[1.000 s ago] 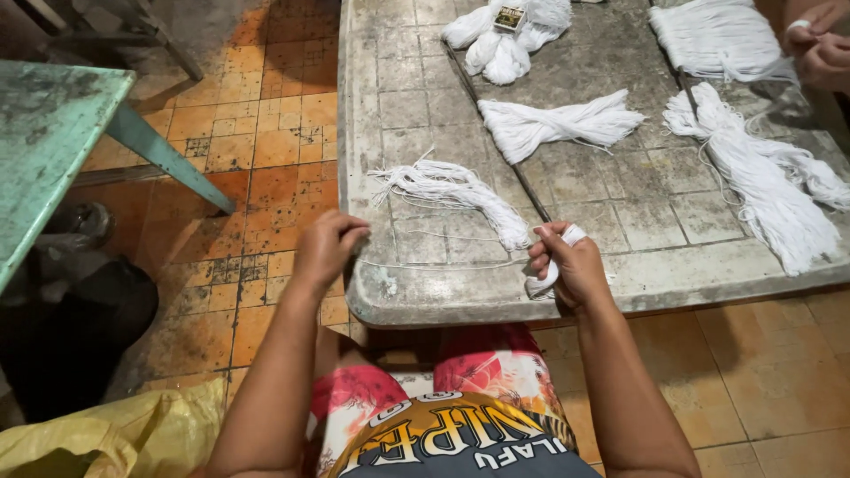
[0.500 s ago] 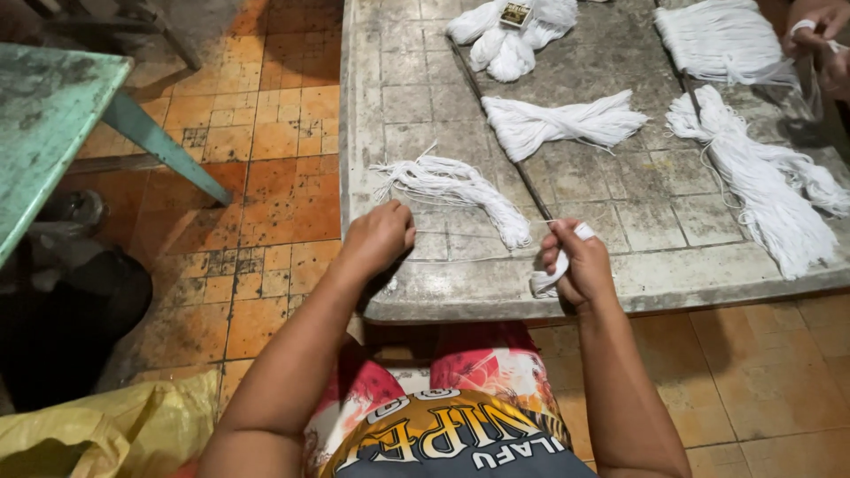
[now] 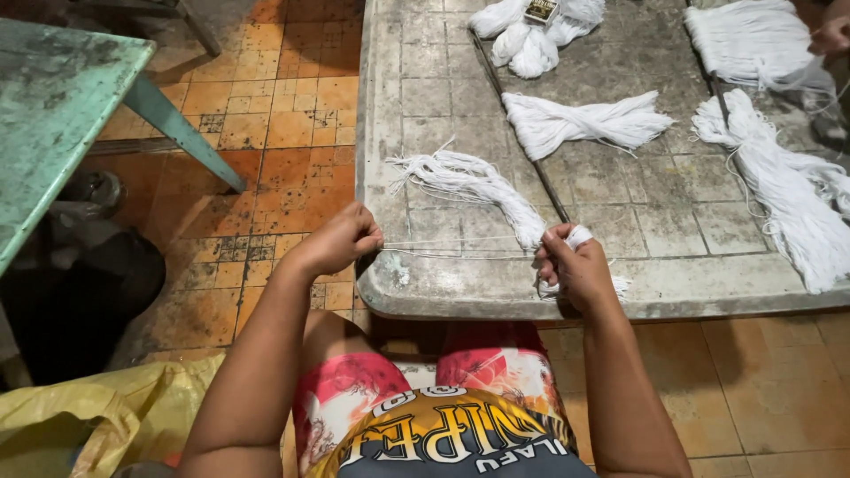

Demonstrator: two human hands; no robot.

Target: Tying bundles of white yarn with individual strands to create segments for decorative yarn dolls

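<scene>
A small label [image 3: 540, 10] is lying at the far end of the grey desk [image 3: 425, 115]. It is a little rectangle, dark with a pale middle. It is sitting on top of a white string bundle [image 3: 531, 44].

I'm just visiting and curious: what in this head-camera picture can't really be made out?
- How many thin white strands run between the left hand and right hand: too fine.
- Right hand's palm side: hidden by its own back.
- Small dark label on the far white string bundle: cut by the top edge.
- Another person's hand: cut by the right edge.
</scene>
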